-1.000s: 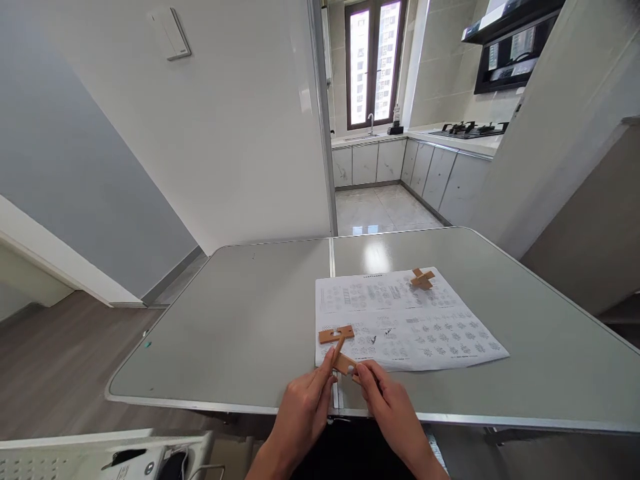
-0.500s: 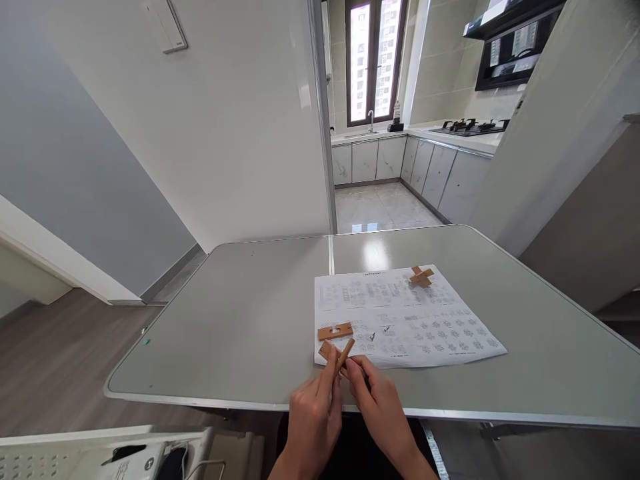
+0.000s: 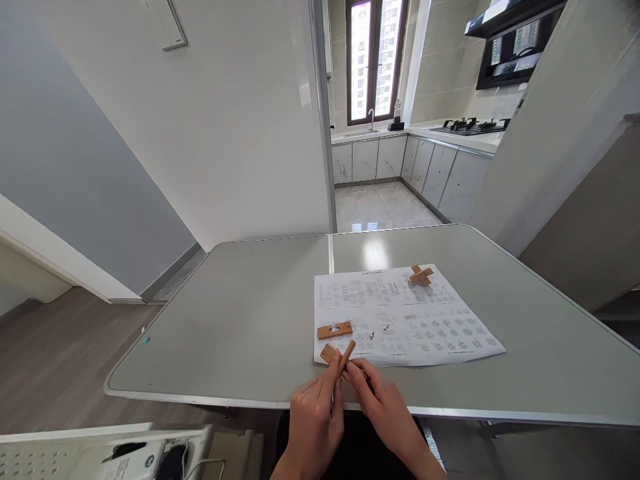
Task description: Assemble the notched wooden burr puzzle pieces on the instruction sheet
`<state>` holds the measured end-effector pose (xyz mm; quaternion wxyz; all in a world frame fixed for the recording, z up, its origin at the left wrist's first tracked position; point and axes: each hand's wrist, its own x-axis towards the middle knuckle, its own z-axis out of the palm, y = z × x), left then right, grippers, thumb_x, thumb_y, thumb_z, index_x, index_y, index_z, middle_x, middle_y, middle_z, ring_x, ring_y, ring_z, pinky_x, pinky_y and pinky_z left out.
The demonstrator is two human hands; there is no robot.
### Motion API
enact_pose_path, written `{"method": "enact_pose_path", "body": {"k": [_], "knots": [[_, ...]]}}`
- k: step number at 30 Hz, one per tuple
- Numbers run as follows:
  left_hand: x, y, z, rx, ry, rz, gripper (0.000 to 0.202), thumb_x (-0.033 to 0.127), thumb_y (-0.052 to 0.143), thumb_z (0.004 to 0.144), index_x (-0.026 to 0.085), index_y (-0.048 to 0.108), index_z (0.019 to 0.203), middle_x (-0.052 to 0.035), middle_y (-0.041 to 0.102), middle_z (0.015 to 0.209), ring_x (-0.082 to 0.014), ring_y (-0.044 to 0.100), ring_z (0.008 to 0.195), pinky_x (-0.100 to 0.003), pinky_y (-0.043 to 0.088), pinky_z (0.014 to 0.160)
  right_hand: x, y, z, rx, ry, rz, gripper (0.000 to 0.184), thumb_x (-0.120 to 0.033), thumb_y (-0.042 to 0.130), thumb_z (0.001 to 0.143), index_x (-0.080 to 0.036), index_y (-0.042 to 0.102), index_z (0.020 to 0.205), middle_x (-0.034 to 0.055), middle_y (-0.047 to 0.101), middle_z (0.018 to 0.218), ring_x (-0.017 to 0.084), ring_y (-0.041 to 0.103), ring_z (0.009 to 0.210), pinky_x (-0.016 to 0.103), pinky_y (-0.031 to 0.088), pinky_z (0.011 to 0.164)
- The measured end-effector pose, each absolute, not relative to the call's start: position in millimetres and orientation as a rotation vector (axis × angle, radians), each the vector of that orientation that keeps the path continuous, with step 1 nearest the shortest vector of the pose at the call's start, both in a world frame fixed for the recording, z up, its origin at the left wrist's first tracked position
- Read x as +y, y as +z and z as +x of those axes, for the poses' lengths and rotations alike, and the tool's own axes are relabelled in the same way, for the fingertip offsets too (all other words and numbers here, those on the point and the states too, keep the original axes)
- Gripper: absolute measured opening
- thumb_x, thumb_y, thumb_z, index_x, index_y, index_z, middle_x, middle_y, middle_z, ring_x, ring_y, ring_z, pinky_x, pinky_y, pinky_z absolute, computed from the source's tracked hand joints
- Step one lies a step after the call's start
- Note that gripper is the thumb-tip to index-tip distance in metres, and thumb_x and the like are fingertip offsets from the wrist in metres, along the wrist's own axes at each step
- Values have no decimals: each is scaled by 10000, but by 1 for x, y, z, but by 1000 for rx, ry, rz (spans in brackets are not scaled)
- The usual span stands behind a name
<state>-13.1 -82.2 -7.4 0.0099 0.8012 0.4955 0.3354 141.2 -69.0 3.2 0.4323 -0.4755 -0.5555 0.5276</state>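
The fingers of the left hand (image 3: 316,413) are clamped on a wooden stick (image 3: 349,351) and the flat strip (image 3: 328,353) it crosses; those of the right hand (image 3: 383,398) pinch near the strip's closer end. Just beyond the left fingers, a slotted board (image 3: 344,328) lies on the printed sheet (image 3: 400,317); a wooden cross (image 3: 421,276) sits on it farther off, rightward of all the fingers.

Green speck (image 3: 147,340) on the desk (image 3: 240,320), by its left edge. Below the near left corner: white basket (image 3: 90,434), white box (image 3: 134,465) inside, pale cable (image 3: 213,461). Past far edge: wall switch (image 3: 168,25), window (image 3: 373,63), faucet (image 3: 371,119), black gas hob (image 3: 469,129), marbled cabinets (image 3: 365,163).
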Motion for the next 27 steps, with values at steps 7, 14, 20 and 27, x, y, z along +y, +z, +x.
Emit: {"method": "enact_pose_path", "body": {"k": [7,14,20,27], "knots": [[-82,-8,-14,1500,1009,2517,680,100,449,1035,270,211,1649,-83,782,1155,-195,766,870,-302,619,759,-67,-2,142,-1354,1344,-1214,499,-640,422,1015,-217,673,926,-26,517,648,154,440,570,254,355,522],[-83,-13,-13,1557,1025,2490,697,106,467,1029,308,212,1645,-66,763,1232,-185,763,857,-293,616,738,-61,-6,146,-1358,1368,-1209,494,-635,453,1005,-205,672,896,-29,481,616,143,409,539,244,314,472],[-83,-18,-13,1625,1044,2447,678,126,478,1034,302,231,1640,-73,756,1256,-191,770,846,-299,620,725,-66,0,142,-1367,1336,-1230,503,-631,423,1016,-212,700,989,-7,564,671,162,477,580,254,364,510],[-82,-16,-16,1581,1075,2464,637,152,474,1047,269,258,1634,-84,775,1208,-192,782,887,-279,630,735,-70,-5,141,-1322,1386,-1213,513,-635,435,1012,-200,705,1033,-16,519,665,150,441,572,248,354,508]]}}
